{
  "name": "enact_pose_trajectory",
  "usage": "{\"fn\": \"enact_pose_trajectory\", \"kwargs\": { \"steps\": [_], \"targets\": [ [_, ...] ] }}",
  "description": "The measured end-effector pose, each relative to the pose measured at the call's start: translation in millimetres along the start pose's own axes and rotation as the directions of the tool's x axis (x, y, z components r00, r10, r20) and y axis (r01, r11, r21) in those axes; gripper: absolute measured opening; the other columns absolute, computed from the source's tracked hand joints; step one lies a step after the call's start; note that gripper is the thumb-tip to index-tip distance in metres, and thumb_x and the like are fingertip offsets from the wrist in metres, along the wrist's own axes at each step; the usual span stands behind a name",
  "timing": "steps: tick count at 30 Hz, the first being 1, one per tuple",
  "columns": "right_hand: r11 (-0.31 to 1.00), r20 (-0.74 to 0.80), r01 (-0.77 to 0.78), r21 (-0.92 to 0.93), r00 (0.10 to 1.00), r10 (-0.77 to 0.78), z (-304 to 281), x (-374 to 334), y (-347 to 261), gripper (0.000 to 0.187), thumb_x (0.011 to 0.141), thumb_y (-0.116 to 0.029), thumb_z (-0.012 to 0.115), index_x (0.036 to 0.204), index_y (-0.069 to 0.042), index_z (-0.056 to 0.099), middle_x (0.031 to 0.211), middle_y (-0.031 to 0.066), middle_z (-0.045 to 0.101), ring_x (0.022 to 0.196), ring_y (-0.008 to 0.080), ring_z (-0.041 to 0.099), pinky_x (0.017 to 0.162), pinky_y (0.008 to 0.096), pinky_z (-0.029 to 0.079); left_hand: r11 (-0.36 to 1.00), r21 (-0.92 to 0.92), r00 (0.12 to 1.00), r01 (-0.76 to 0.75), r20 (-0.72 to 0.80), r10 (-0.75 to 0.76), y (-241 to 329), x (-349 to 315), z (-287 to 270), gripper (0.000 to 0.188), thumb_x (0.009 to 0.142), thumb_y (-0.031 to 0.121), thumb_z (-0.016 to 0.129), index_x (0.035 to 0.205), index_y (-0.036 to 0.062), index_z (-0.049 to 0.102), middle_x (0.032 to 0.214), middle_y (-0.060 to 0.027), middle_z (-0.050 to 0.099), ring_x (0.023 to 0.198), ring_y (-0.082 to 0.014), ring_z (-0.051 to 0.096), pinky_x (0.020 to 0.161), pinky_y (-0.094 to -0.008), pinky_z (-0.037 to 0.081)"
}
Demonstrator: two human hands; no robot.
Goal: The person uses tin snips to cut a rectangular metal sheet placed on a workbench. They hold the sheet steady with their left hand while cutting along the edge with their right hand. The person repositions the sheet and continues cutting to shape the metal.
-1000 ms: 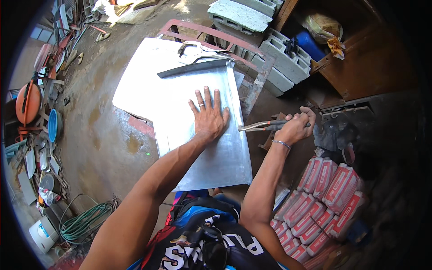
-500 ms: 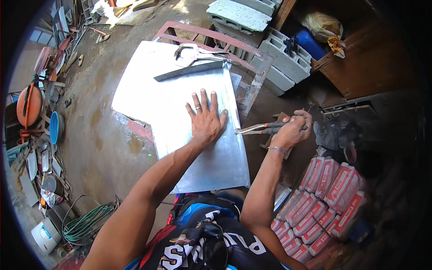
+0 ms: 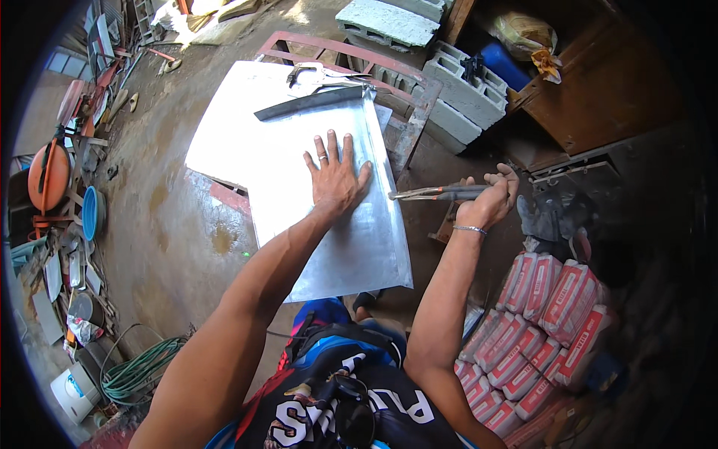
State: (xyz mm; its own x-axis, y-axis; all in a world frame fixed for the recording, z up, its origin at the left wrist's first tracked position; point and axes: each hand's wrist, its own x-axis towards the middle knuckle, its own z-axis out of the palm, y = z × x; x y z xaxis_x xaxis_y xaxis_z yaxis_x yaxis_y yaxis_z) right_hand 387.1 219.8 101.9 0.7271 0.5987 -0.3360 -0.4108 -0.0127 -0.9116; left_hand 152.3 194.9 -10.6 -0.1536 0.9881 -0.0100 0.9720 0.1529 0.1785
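Observation:
A shiny metal sheet (image 3: 288, 217) with a folded right edge lies in front of me on a reddish metal frame (image 3: 407, 72). My left hand (image 3: 338, 178) presses flat on the sheet, fingers spread, a ring on one of them. My right hand (image 3: 488, 200) grips the dark handles of pliers (image 3: 430, 194). The pliers' jaws meet the sheet's folded edge, right of my left hand. Toward the far end of the sheet lie a dark metal strip (image 3: 310, 103), bent up along the edge, and locking pliers (image 3: 314, 76).
Concrete hollow blocks (image 3: 464, 93) are stacked at the far right, near a brown wooden cabinet (image 3: 591, 112). Red-and-white bags (image 3: 516, 337) are piled at the near right. On the left are a blue basin (image 3: 91, 212), a coiled green hose (image 3: 138, 374) and a white bucket (image 3: 75, 389).
My right hand has moved slightly up and right, its fingers looser on the handles, and the pliers lie closer to level. The sheet and left hand appear slightly higher in view.

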Motion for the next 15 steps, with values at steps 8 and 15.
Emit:
{"fn": "enact_pose_trajectory", "kwargs": {
  "steps": [8, 15],
  "targets": [
    [0.983, 0.13, 0.164, -0.081, 0.98, -0.153, -3.0, 0.0, 14.6, 0.021, 0.095, -0.018, 0.043, 0.101, -0.011, 0.062, 0.085, 0.0, 0.046, 0.08, 0.0112, 0.047, 0.065, 0.0275, 0.049, 1.0, -0.027, 1.0, -0.009, 0.016, 0.009, -0.5, -0.3, -0.7, 0.081, 0.102, 0.06, 0.04, 0.164, 0.0098, 0.025, 0.171, -0.0236, 0.012, 0.158, -0.0483, 0.0, 0.121, -0.0713, 0.001],
    [0.984, 0.08, 0.177, 0.027, 0.981, -0.179, 7.8, 23.5, 33.4, 0.018, 0.09, -0.006, 0.044, 0.097, -0.007, 0.061, 0.075, 0.002, 0.044, 0.059, 0.0111, 0.044, 0.048, 0.0259, 0.045, 0.999, -0.046, 0.997, -0.011, 0.078, 0.014, 2.0, 1.3, -10.8, 0.077, 0.104, 0.056, 0.039, 0.164, 0.0093, 0.026, 0.171, -0.0239, 0.013, 0.158, -0.0466, 0.002, 0.122, -0.07, 0.001]
  ]
}}
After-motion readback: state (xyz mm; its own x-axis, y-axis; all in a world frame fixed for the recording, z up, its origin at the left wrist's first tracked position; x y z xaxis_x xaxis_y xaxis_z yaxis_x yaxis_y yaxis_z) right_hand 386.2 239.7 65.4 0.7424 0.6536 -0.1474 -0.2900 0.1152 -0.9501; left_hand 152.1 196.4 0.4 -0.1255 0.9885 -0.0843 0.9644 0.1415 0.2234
